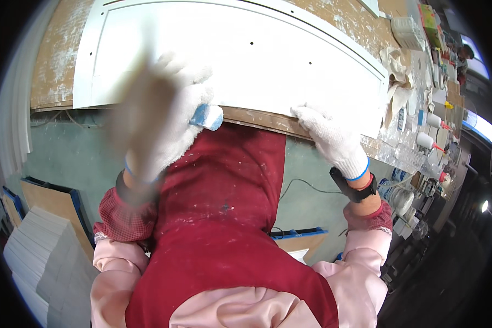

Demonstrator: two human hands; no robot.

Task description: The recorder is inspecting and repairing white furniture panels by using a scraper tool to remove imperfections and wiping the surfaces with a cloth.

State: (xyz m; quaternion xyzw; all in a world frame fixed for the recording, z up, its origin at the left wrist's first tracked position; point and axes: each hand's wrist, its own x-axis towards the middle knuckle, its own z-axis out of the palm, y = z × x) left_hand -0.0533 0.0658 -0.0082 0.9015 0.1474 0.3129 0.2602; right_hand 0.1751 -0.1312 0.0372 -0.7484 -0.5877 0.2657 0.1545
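A long white panel (246, 65) with a grooved border and small dark holes lies on the workbench before me. My left hand (183, 109), in a white knit glove, is at its near edge with the fingers bunched. At the thumb side shows a small blue and white piece (206, 117); whether it is held or wrapped round the thumb I cannot tell. A blurred brown shape (145, 112) close to the camera hides much of that hand. My right hand (333, 134), gloved alike, is closed over the panel's near edge, fingertips on its top.
White glue bottles (424, 140) with red tips, crumpled cloth (397, 82) and clear containers crowd the bench's right end. A stack of white boards (41, 246) stands at lower left near a blue-edged wooden board (57, 205). A cable (309, 183) hangs below. Another person (464, 54) is far right.
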